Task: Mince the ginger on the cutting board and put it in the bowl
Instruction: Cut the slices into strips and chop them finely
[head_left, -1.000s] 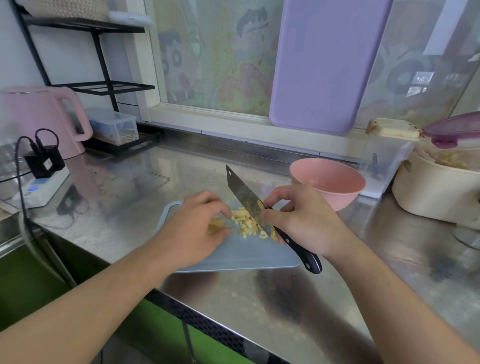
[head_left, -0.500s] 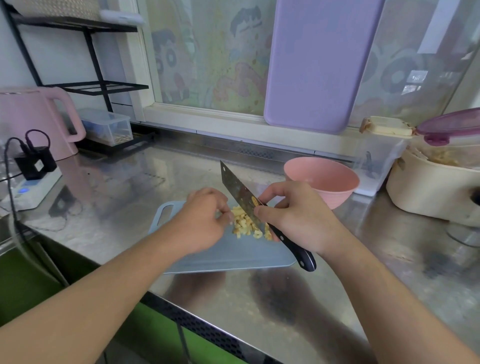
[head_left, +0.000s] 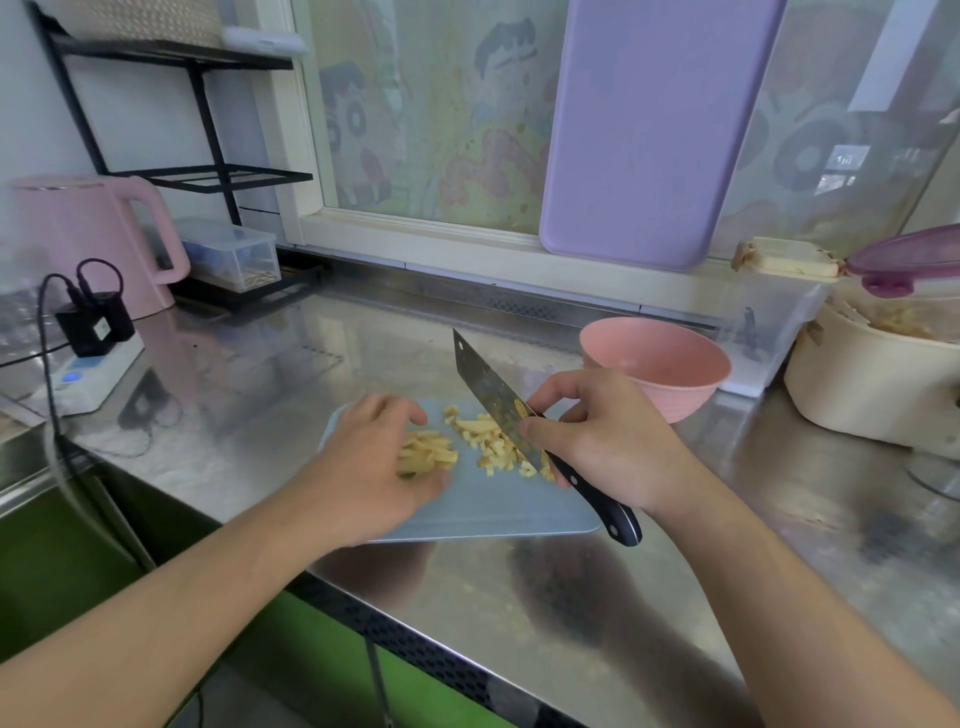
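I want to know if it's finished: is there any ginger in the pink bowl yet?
No, the pink bowl looks bare inside, and the ginger lies on the cutting board.

On your far left you see a pink plastic electric kettle (head_left: 88, 244) near a white power strip (head_left: 91, 376) with black plugs. Behind them a black metal wire rack (head_left: 171, 111) stands over a clear plastic lidded box (head_left: 231, 254). A lilac plastic board (head_left: 649, 124) leans on the window, and a cream round pot (head_left: 872, 387) sits on the steel counter (head_left: 545, 597) at your right
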